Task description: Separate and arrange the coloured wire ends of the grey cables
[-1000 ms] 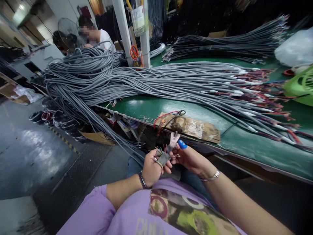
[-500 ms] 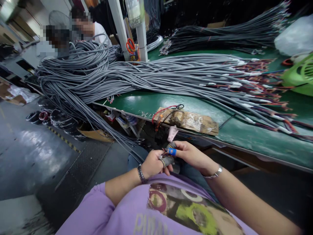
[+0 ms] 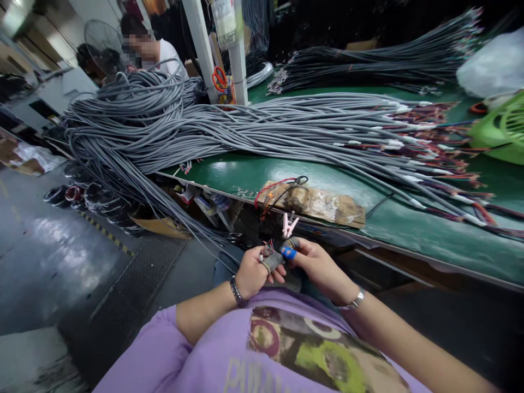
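Observation:
My left hand (image 3: 254, 271) is closed around the end of a grey cable (image 3: 221, 256). Thin coloured wires (image 3: 268, 245) stick up from its grip. Close beside it, my right hand (image 3: 317, 266) is pinched shut, with a blue wrap on the thumb and a grey cover on a finger; anything between those fingertips is hidden. Grey covers with yellowish bands are on fingers of the left hand too. Just beyond my fingers, a pink clothespin (image 3: 290, 225) sits at the front edge of the green table (image 3: 221, 174).
A thick bundle of grey cables (image 3: 245, 128) lies along the table, with bared wires at the right. Taped cardboard (image 3: 327, 204) rests at the front edge. Black cables (image 3: 368, 63), a green basket (image 3: 501, 131) and a white post (image 3: 239, 71) stand farther back. Another person (image 3: 167, 57) sits behind.
My hands have drawn slightly apart, the left moving a little leftward. The coloured wires now stand up clear of my right fingers. The clothespin shows more sharply.

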{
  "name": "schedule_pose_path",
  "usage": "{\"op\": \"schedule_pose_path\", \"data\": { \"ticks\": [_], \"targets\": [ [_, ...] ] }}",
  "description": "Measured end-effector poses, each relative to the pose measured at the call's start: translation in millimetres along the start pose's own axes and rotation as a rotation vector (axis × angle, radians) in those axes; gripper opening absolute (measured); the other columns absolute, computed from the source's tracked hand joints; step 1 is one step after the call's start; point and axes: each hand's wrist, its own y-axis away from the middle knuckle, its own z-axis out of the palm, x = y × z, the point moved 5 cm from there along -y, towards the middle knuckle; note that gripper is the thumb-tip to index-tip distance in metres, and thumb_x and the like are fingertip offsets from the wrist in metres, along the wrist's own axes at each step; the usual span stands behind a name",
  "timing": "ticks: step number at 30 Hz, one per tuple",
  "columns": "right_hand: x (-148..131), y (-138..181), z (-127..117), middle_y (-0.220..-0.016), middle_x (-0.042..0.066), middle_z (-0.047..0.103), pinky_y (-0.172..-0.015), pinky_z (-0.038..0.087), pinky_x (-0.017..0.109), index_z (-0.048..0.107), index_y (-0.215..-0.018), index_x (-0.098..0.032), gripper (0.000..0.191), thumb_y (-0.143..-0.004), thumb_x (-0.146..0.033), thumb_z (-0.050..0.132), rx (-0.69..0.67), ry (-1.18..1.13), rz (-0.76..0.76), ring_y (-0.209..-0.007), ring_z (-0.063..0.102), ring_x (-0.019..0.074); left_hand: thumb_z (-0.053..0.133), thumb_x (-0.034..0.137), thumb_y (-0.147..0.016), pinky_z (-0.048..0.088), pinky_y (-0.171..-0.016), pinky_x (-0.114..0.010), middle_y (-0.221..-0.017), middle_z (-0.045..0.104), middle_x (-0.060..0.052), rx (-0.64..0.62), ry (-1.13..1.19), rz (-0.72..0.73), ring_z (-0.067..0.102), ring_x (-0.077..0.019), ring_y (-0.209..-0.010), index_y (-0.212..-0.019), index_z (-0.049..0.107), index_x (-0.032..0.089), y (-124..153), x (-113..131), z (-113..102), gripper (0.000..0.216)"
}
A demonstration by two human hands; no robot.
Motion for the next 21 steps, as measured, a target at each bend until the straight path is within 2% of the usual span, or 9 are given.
{"op": "schedule_pose_path", "data": {
  "ticks": [2, 4, 10, 14, 21],
  "targets": [
    [-1, -4, 4, -0.060, -0.002, 0.057, -0.054, 0.038, 0.025, 0.062, -0.069, -0.016, 0.040, -0.062, -0.052, 0.078, -0.015, 0.040, 0.018, -0.056, 0.045, 0.0106, 0.068, 0.052, -0.071, 0.038, -0.038, -0.018, -0.060, 0.064, -0.004, -0.070, -0.053, -0.013, 0.060, -0.0119, -0.046, -0.069, 0.058, 0.013, 1, -3, 0, 0.040],
    [-1, -7, 6, -0.058, -0.002, 0.056, -0.052, 0.036, 0.025, 0.060, -0.067, -0.016, 0.043, -0.061, -0.055, 0.078, -0.013, 0.061, 0.044, -0.054, 0.045, 0.0105, 0.069, 0.051, -0.071, 0.037, -0.038, -0.018, -0.059, 0.064, -0.004, -0.087, -0.067, -0.017, 0.060, -0.0117, -0.045, -0.069, 0.059, 0.013, 2, -5, 0, 0.040],
    [4, -9, 6, -0.048, -0.007, 0.043, -0.046, 0.030, 0.025, 0.052, -0.059, -0.019, 0.049, -0.058, -0.061, 0.077, 0.114, -0.022, 0.062, -0.046, 0.033, 0.0081, 0.070, 0.051, -0.067, 0.029, -0.034, -0.017, -0.057, 0.063, -0.003, 0.102, 0.145, -0.014, 0.058, -0.0107, -0.040, -0.068, 0.055, 0.014, 2, -4, -6, 0.039],
    [6, -4, 2, -0.048, -0.007, 0.040, -0.049, 0.034, 0.025, 0.049, -0.058, -0.020, 0.047, -0.059, -0.057, 0.079, 0.155, -0.123, 0.046, -0.047, 0.034, 0.0089, 0.071, 0.048, -0.064, 0.026, -0.033, -0.017, -0.056, 0.063, -0.002, 0.202, 0.258, -0.023, 0.056, -0.0095, -0.039, -0.070, 0.056, 0.014, 2, -2, -11, 0.038],
    [11, -2, -5, -0.056, -0.004, 0.045, -0.050, 0.038, 0.026, 0.054, -0.062, -0.020, 0.042, -0.062, -0.052, 0.079, 0.133, -0.286, 0.081, -0.051, 0.037, 0.0099, 0.071, 0.047, -0.065, 0.024, -0.034, -0.017, -0.054, 0.061, 0.000, 0.241, 0.263, -0.007, 0.054, -0.0086, -0.038, -0.071, 0.056, 0.014, 4, 3, -15, 0.037]
  ]
}}
